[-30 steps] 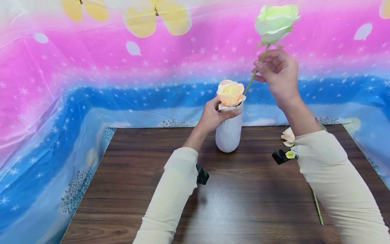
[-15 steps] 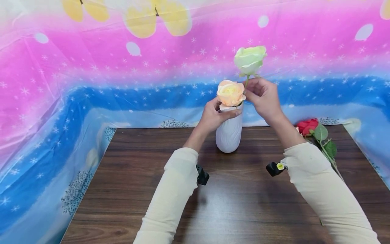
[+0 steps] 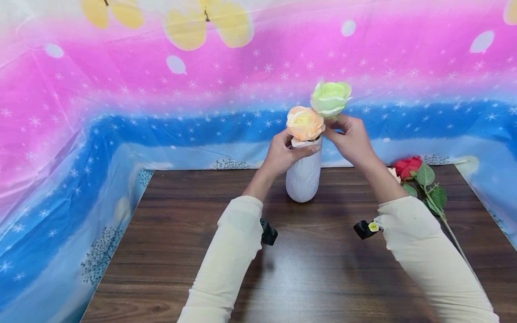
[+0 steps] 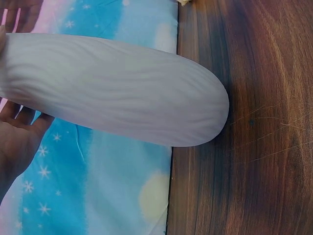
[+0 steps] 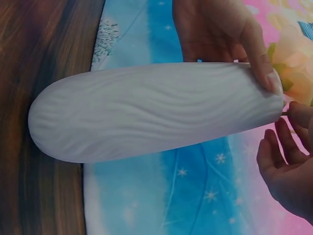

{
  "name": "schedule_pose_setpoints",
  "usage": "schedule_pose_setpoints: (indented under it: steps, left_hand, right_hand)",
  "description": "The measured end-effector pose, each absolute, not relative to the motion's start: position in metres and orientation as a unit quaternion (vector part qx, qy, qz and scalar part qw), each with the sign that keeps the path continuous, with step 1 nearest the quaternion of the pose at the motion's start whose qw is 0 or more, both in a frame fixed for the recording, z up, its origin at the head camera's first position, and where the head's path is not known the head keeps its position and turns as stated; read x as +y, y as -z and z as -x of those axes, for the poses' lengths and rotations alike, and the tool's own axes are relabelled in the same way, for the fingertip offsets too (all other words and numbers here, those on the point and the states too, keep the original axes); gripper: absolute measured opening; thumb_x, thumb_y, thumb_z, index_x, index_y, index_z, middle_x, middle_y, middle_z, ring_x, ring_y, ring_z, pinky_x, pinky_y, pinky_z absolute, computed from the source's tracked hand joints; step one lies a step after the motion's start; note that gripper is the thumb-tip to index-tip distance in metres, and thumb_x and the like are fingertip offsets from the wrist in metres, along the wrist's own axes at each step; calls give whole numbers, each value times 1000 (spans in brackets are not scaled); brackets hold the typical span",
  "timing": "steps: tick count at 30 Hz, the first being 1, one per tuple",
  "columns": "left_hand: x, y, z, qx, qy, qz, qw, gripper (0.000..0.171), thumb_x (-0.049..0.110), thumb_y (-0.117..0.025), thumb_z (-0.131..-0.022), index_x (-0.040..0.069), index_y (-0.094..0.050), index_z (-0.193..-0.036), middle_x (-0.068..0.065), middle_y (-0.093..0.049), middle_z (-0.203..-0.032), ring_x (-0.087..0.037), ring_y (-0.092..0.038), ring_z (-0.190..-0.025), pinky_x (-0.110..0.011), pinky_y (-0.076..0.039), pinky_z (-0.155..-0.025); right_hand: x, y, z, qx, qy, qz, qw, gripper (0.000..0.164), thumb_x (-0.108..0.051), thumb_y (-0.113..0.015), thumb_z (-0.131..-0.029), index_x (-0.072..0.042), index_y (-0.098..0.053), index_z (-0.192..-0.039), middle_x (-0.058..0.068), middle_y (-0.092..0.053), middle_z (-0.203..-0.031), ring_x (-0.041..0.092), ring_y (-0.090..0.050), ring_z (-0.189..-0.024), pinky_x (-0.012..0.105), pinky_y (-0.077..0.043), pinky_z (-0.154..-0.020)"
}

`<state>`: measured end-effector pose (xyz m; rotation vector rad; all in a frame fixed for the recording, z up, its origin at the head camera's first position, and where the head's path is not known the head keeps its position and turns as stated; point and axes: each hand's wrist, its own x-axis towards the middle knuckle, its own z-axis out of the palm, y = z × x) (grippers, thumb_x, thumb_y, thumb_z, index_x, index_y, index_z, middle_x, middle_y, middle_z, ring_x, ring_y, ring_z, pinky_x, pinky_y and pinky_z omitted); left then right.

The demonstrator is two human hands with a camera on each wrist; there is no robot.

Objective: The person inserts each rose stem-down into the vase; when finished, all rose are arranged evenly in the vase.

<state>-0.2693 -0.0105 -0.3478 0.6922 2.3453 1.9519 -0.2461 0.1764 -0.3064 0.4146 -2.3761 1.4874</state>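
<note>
A white vase [image 3: 303, 177] with a wavy relief stands upright near the table's back edge. My left hand [image 3: 281, 151] grips it just below the rim, the thumb across the front, as the right wrist view also shows on the vase [image 5: 156, 112]. A peach rose [image 3: 305, 124] sits in the vase, its bloom over the rim. My right hand [image 3: 350, 140] pinches the stem of a pale green rose [image 3: 331, 98] right at the vase mouth. That bloom is behind and to the right of the peach one. The stems inside the vase are hidden.
On the table's right side lie a red rose [image 3: 408, 167] with green leaves and a long stem, and a pale peach bloom [image 3: 395, 175] partly hidden beside it. The dark wooden table [image 3: 194, 233] meets a patterned cloth backdrop [image 3: 226, 80] at its back edge.
My right hand has come down and left with the green rose, lowering its stem into the vase mouth. The left hand and vase have stayed put. The red rose has come into sight.
</note>
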Motion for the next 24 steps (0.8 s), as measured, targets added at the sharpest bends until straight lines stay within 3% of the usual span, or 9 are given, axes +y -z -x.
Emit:
schedule_pose_setpoints:
  steps: [3, 5, 9, 13, 24]
  left_hand:
    - [-10, 348, 269, 750, -623, -220, 7, 56, 19, -81, -88, 12, -58, -138, -7, -63, -138, -23, -63, -125, -36, -57, -98]
    - [-10, 348, 268, 749, -625, -220, 8, 56, 18, -81, -88, 12, -58, -138, -8, -63, -137, -23, -63, -124, -34, -57, -96]
    - [-10, 347, 268, 744, -629, -225, 6, 55, 17, -81, -88, 11, -58, -138, -9, -63, -137, -23, -64, -123, -32, -57, -95]
    - [-11, 346, 267, 743, -631, -225, 5, 55, 16, -80, -88, 11, -58, -138, -9, -63, -136, -23, -64, -123, -33, -57, -95]
    - [-10, 347, 268, 746, -627, -225, 5, 57, 17, -80, -88, 12, -57, -139, -8, -63, -138, -23, -64, -124, -33, -57, -95]
  right_hand:
    - [179, 310, 244, -840, -514, -129, 114, 37, -15, -62, -101, -2, -63, -136, 11, -69, -125, 6, -60, -111, 36, -51, -104]
    - [181, 313, 242, -837, -526, -120, 90, 39, -15, -60, -102, -1, -60, -139, 16, -64, -133, 7, -59, -113, 33, -51, -104]
    - [184, 316, 240, -816, -563, -110, 64, 41, -14, -58, -102, 2, -58, -140, -2, -62, -126, -2, -60, -108, 16, -51, -96]
    - [186, 319, 236, -808, -578, -104, 48, 45, -19, -60, -102, 0, -56, -142, -18, -58, -118, -6, -60, -106, 12, -50, -92]
    - [193, 323, 223, -799, -584, -131, 58, 33, -15, -58, -102, 4, -62, -129, -12, -63, -118, -2, -66, -104, 10, -51, -91]
